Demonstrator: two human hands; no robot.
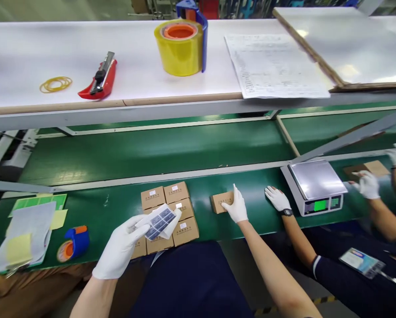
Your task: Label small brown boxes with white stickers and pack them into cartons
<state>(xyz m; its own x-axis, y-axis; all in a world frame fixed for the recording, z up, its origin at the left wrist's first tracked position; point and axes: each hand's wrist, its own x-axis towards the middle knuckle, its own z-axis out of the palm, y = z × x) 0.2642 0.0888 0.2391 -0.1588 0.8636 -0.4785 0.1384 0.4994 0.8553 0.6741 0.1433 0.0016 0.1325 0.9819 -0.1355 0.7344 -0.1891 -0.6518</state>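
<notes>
My left hand, in a white glove, pinches a sheet of dark printed labels with white backing. The sheet is over a group of small brown cardboard boxes, hiding some of them; several box tops carry a small white label. My right hand, also gloved, grips a single cardboard box at its right end, with the thumb across its front side. This box lies on the green work surface, apart from the group and to its right.
A weighing scale stands right, beside a co-worker's gloved hand. At left lie papers and a blue tape dispenser. The raised white shelf bears a utility knife, rubber bands, yellow tape and printed sheets.
</notes>
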